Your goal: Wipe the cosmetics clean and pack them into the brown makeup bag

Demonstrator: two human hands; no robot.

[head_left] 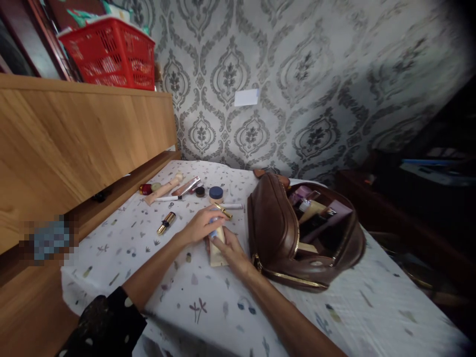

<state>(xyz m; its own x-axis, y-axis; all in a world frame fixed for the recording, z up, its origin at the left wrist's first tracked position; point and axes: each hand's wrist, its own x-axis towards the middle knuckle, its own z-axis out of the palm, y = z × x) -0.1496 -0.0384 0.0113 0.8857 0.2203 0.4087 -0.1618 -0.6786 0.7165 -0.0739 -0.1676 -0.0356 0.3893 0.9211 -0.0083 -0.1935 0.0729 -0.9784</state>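
A pale cream squeeze tube (218, 257) with a blue patch is held between both hands, just above the patterned cloth. My right hand (235, 252) wraps around its body from the right. My left hand (203, 224) closes over its upper end, so the cap is hidden. Just beyond my left fingers is a slim gold cosmetic tube (227, 214); whether the fingers touch it I cannot tell. Behind it lie a white pen-like stick (235, 206) and a round jar with a dark blue lid (215, 193). To the right stands an open brown cosmetic bag (273, 225) holding several cosmetics.
A black-and-gold lipstick (166, 223) lies left of my hands. Farther back are a pinkish tube (187, 186), a beige tube (163, 188), a small dark jar (200, 192) and a red bottle (146, 189). A wooden headboard (89, 144) borders the left, with a red basket (111, 52) on top.
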